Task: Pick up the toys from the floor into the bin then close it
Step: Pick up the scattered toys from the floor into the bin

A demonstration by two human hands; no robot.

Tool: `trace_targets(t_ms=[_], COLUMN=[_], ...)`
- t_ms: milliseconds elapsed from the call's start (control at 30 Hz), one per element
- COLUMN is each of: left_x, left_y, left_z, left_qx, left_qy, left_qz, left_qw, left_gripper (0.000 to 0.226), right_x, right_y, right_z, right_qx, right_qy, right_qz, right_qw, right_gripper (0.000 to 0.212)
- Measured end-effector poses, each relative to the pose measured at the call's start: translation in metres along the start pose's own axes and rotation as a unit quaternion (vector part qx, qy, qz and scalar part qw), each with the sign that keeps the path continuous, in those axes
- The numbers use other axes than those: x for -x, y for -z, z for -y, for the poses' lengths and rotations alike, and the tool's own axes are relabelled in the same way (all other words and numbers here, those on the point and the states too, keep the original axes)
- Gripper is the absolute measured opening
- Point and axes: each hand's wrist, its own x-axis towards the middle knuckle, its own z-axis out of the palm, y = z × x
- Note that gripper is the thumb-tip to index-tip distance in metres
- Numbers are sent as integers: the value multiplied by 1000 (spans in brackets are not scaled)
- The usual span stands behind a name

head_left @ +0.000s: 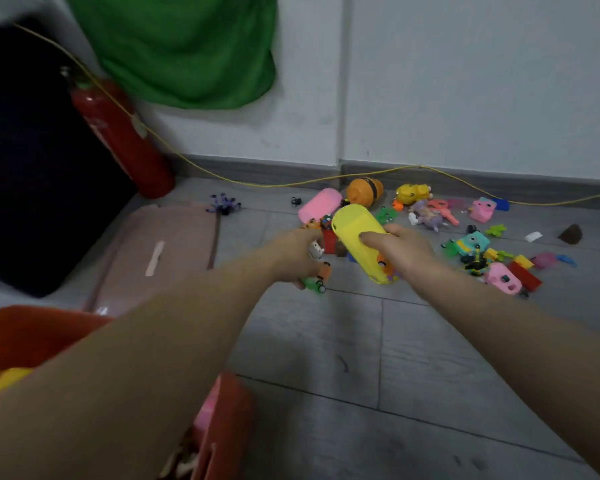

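Grey plank floor (413, 341) under scattered toys (471, 244), pink lid (160, 251), red extinguisher (122, 136).

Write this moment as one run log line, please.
left hand: holds small toys | right hand: grips yellow plastic capsule | red bin: open

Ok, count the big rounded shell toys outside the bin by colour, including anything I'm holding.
yellow capsule: 1, held in the right hand
pink capsule: 1, on the floor
orange egg with a black band: 1, on the floor near the wall
Total: 3
The left hand holds only small toys.
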Motion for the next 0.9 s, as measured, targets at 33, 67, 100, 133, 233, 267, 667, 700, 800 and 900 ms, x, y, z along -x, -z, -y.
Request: trace_targets(t_ms=[33,67,100,133,233,267,667,700,800,900], left_x=[18,36,54,70,131,150,228,221,193,154], left_y=[26,51,74,93,146,158,191,191,186,169], left_z=[9,20,28,39,76,86,164,159,135,103], left_qx=[2,4,4,5,45,66,-123,-142,-146,-109], left_qy=[9,20,36,54,140,172,428,407,327,208], left_qz=[-5,-9,-11,-15,-23,-7,222,200,124,69], left_qw=[1000,1000,999,998,989,983,867,880,925,970], left_gripper=[27,25,24,22,22,21,78,71,36,14], right_x=[8,16,24,32,71,86,159,154,134,102], right_y=[-14,-27,-39,-51,-93,-104,-169,-167,-151,-125], right_z=[24,48,72,94,163,181,174,173,171,158], right_qx=[-1,-1,-6,-15,-53,-63,303,283,182,138], right_qy=[25,52,79,101,143,151,112,114,94,71], right_qz=[11,27,48,70,165,209,573,559,496,398], right_qw=[1000,998,996,992,974,964,753,771,844,904], right_gripper=[23,24,28,35,27,20,38,38,34,31])
